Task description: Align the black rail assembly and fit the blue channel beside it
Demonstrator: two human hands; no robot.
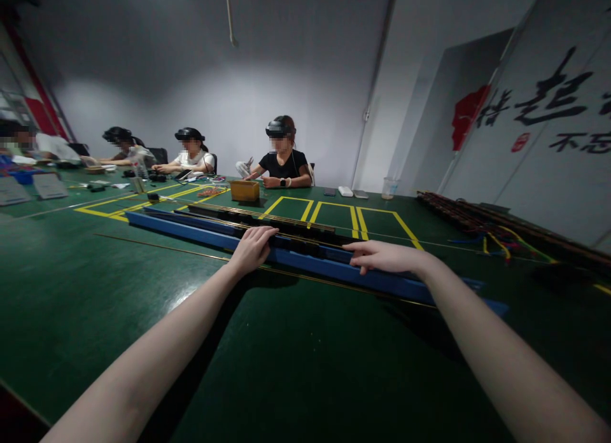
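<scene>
1. Nearest the camera, two bare forearms reach out over the green surface [286, 373].
2. The left hand [252, 247] lies across the long blue rail [310, 263], with its fingers bent down over the far edge and hooked onto it.
3. The right hand [382, 257] rests further along the same rail with its fingers stretched flat and close together. I cannot tell whether the thumb grips from below.
4. The rail lies slantwise across the surface in front of the person. A dark strip [305, 230] runs just behind it and a thin brass rod [167, 246] lies on the near side.
5. By the look of it, the hands are steadying or seating the rail. Shifting so long a piece would call for both hands to move together and keep it level.
6. Beyond are yellow floor-style markings [334, 214], a yellow box [245, 189] and a plastic cup [389, 188]. A bundle of rods [458, 210] lies at the right.
7. Farthest off, a co-worker in a black shirt [282, 166] sits at the far edge, with others to the left.
</scene>
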